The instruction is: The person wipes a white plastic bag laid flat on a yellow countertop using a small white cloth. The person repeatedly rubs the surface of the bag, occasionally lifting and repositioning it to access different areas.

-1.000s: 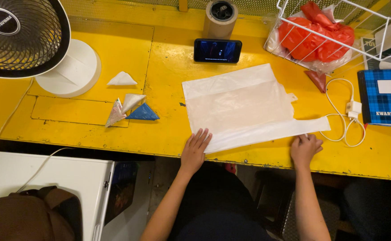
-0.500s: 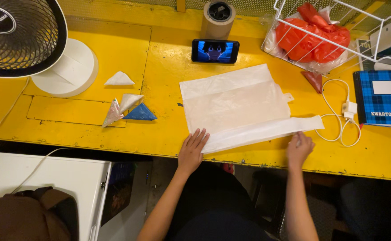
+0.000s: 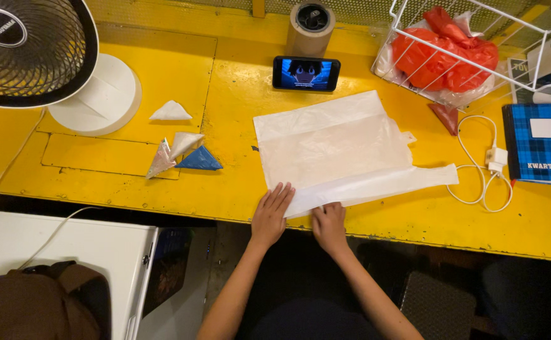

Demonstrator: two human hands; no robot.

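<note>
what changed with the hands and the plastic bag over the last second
The right hand slid left along the folded near edge of the white plastic bag, ending close beside the left hand. The left hand stayed flat on the bag's near left corner. Bag, phone and folded triangles kept their places.

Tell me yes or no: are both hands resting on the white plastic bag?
Yes. The left hand lies flat on the white plastic bag at its near corner, and the right hand presses its folded edge beside it.

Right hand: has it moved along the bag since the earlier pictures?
Yes. The right hand slid left along the white bag's folded edge, ending beside the left hand.
</note>
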